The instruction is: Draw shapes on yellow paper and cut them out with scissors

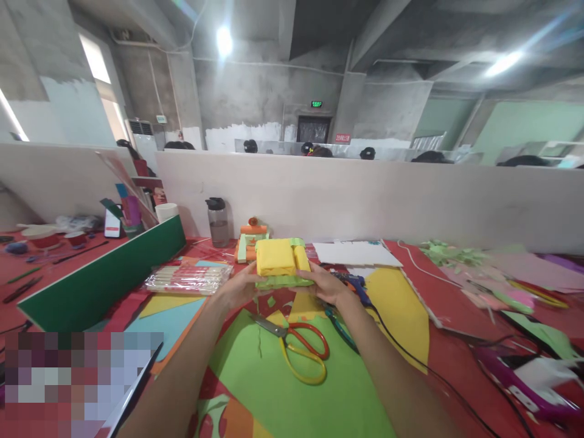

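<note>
Between my two hands is a boxy yellow craft piece (276, 257) with light green edging, lifted above the table. My left hand (241, 286) grips its left side, and my right hand (326, 283) grips its lower right corner. Scissors (287, 333) with one red and one yellow handle lie below it on a green sheet (292, 395), blades pointing left. Just behind the piece stands an orange and pale green craft model (250, 240). Beside my right wrist lies a blue glue gun (358, 286), and a teal-handled tool (340, 328) is partly hidden under my right forearm.
A water bottle (218, 222) stands by the white partition (365, 194). On the left are wrapped sticks (189, 278) and a green board (109, 267). A yellow sheet (401, 310), a dark cord (406, 350) and a purple power strip (515, 386) are on the right.
</note>
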A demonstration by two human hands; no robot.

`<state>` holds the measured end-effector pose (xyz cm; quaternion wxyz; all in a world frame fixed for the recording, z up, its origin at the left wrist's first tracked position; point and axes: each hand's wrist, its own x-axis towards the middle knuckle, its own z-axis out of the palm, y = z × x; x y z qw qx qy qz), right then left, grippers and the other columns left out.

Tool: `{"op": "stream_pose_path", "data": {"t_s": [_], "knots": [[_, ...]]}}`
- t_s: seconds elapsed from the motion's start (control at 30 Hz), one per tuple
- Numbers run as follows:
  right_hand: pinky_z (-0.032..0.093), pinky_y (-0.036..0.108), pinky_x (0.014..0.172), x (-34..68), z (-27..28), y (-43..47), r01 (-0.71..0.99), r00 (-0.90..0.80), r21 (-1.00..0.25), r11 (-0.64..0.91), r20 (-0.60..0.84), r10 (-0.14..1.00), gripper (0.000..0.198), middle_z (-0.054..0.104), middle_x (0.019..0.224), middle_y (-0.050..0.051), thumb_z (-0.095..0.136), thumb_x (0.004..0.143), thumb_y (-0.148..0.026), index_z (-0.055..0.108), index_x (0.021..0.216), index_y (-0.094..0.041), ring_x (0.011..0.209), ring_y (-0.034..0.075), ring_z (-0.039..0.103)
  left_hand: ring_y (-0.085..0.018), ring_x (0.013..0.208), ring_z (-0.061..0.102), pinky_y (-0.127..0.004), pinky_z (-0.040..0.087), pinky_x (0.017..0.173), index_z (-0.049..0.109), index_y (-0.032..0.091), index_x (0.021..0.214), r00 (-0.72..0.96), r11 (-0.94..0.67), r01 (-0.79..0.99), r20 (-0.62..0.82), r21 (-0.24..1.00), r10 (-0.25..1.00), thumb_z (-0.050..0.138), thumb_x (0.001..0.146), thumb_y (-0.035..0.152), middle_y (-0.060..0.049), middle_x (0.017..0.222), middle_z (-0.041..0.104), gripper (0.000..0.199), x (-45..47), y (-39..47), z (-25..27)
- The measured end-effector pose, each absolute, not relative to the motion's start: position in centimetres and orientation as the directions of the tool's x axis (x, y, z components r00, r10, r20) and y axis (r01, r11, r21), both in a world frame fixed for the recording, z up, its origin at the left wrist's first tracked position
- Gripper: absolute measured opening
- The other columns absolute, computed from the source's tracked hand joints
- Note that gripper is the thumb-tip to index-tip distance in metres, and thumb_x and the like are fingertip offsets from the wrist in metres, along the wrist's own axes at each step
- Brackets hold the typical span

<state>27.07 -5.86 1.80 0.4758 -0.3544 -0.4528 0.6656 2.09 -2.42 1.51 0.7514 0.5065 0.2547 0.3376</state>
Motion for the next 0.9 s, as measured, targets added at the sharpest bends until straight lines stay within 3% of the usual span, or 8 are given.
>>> {"op": "stream_pose_path", "data": {"t_s": [0.23, 0.57, 0.77, 0.9], "knots": [[0.062, 0.045, 0.092, 26.7, 1.2, -5.5, -0.320, -0.276, -0.934, -0.158, -0.067, 0.959, 0.048, 0.073, 0.118, 0.009, 0.081, 0.077, -0.023, 0.058, 0.119, -0.021, 0.104, 0.025, 0.073, -0.030, 0.124, 0.061, -0.044, 0.047, 0.104, 0.047, 0.025, 0.142, 0.692, 0.186, -0.339, 0.110, 0.922, 0.714, 0.080, 0.074, 0.030, -0.013, 0.134, 0.064, 0.075, 1.7, -3.1, 2.3], [0.061, 0.047, 0.090, 26.0, 1.6, -5.9, -0.450, -0.319, -0.864, -0.228, -0.083, 0.944, 0.033, 0.076, 0.111, 0.009, 0.066, 0.088, -0.030, 0.063, 0.120, -0.020, 0.106, 0.027, 0.072, -0.030, 0.122, 0.061, -0.042, 0.051, 0.102, 0.059, 0.018, 0.130, 0.546, 0.185, -0.404, 0.074, 0.896, 0.834, 0.071, 0.084, 0.041, -0.013, 0.128, 0.067, 0.053, 2.0, -2.4, 1.9], [0.065, 0.038, 0.078, 24.1, 0.7, -5.0, -0.543, -0.071, -0.838, -0.055, -0.019, 0.997, 0.036, 0.077, 0.107, 0.004, 0.074, 0.080, -0.028, 0.064, 0.114, -0.023, 0.096, 0.024, 0.074, -0.025, 0.113, 0.066, -0.038, 0.055, 0.098, 0.061, 0.017, 0.117, 0.335, 0.287, -0.494, -0.125, 0.821, 0.934, 0.065, 0.088, 0.049, -0.015, 0.128, 0.064, 0.043, 2.2, -1.8, 2.2], [0.062, 0.027, 0.075, 21.8, -0.5, -4.9, -0.553, 0.092, -0.830, 0.071, 0.024, 0.995, 0.045, 0.077, 0.106, -0.002, 0.079, 0.077, -0.030, 0.061, 0.118, -0.029, 0.093, 0.018, 0.073, -0.025, 0.103, 0.070, -0.038, 0.058, 0.090, 0.060, 0.015, 0.113, 0.458, 0.345, -0.454, -0.117, 0.822, 0.881, 0.068, 0.088, 0.044, -0.017, 0.119, 0.067, 0.040, 3.2, -2.2, 2.0]]}}
